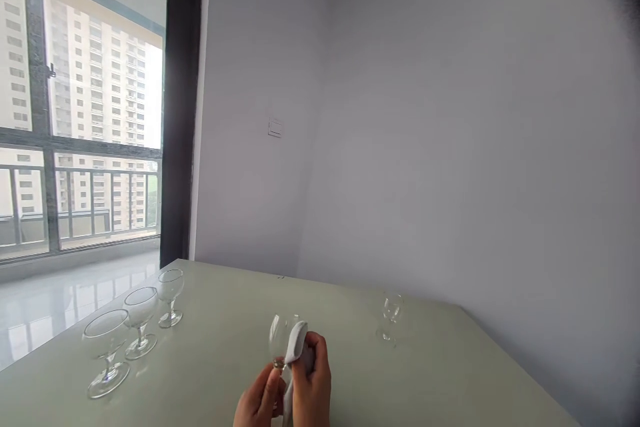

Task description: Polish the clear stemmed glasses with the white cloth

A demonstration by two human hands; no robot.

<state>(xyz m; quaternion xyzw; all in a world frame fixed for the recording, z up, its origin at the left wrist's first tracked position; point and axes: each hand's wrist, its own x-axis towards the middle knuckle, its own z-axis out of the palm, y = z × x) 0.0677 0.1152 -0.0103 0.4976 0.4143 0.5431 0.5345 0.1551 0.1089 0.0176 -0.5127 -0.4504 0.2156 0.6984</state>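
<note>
Near the bottom centre, my left hand (260, 398) is closed around the lower part of a clear stemmed glass (277, 337). The bowl of that glass points up and away, above the tabletop. My right hand (314, 380) grips a folded whitish-grey cloth (297, 341) and presses it to the right side of the bowl. A strip of the cloth hangs down between both hands. The foot of the glass is mostly hidden by my fingers.
Three stemmed glasses (106, 341) stand upright in a row along the left side of the pale green table (210, 320). Another clear glass (392, 312) stands at the back right. Grey walls rise behind the table; a window (103, 140) is at left.
</note>
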